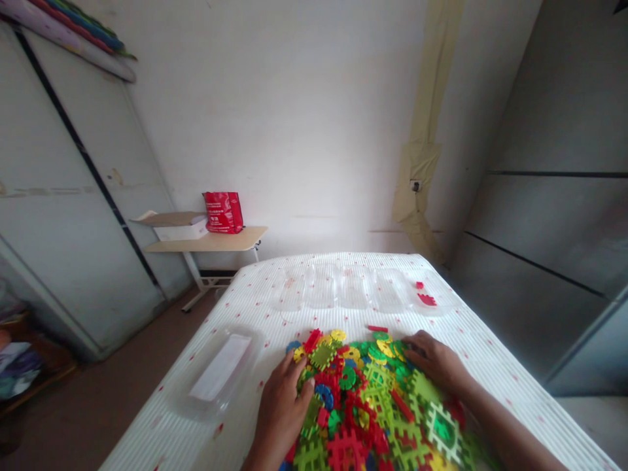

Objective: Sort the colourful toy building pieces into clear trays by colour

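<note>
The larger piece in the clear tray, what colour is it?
The larger piece is red; it shows best in the head view.

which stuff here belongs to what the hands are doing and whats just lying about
In hand:
mixed plastic pieces, between left hand and right hand
probably clear compartment tray, holding two red pieces
perhaps clear container with white slip

Lying about, it seems:
red bag
white box
colourful rolls

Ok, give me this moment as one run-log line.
mixed-colour pieces: heaped; left hand: at their left edge; right hand: at their far right edge; clear compartment tray: two red pieces at right end
</note>
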A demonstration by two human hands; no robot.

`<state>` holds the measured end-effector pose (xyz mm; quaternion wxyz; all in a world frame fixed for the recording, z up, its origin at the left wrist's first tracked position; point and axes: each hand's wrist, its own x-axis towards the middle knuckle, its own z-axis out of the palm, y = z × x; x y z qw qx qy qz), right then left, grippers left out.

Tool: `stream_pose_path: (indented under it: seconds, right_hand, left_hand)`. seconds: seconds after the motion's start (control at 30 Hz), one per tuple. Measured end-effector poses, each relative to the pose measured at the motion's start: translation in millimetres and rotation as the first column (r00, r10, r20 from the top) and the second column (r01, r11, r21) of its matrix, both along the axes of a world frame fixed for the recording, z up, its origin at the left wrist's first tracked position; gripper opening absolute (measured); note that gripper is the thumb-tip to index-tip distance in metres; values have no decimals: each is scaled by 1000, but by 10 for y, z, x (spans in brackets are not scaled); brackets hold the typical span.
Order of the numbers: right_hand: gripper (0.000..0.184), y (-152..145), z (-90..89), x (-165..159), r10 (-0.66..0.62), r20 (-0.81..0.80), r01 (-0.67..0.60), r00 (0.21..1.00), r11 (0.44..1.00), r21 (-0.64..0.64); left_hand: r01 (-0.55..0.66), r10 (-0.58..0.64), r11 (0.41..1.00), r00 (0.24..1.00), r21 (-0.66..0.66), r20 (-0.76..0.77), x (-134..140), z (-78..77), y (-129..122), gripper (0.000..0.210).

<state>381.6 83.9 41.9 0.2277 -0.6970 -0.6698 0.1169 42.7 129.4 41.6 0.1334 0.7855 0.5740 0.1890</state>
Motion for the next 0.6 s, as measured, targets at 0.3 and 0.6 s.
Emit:
stream_pose_path:
  seconds: [0.3, 0.6]
  right_hand:
    - [30, 0, 22, 1, -30, -7, 29, 1000, 999, -24]
    - [16, 19, -14, 76, -146, -96, 143, 985, 989, -46]
  left_hand:
    - [6, -6, 1000, 1000, 30, -3, -5, -8, -1, 42]
    - [14, -14, 1000, 1000, 11, 13, -20, -39, 12, 41]
